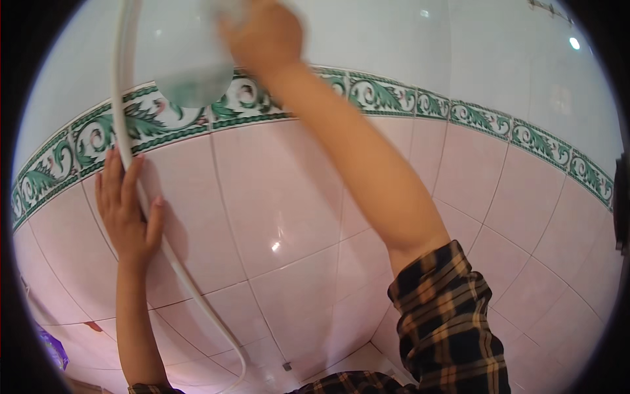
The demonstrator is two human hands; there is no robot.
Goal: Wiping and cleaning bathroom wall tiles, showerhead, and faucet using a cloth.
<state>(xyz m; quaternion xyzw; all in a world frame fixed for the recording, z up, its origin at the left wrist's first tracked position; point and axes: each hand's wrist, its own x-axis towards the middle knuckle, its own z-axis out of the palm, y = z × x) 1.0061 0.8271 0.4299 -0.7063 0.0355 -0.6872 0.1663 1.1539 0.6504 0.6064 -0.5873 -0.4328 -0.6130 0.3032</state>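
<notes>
My left hand lies against the pink tiled wall with fingers spread and extended. A white hose passes beneath it, showing above between the fingers and below by the thumb. My right hand is raised high at the top of the view, blurred and partly cut off. Beside its fingers is a pale, see-through or reflective thing with a rounded lower edge, over the green leaf-patterned tile border. Blur hides whether that hand grips it. Both arms wear plaid sleeves.
White tiles cover the wall above the border, pink tiles below. A wall corner lies right of centre. A purple package shows at the lower left, a dark object at the right rim. A small metal piece sits low down.
</notes>
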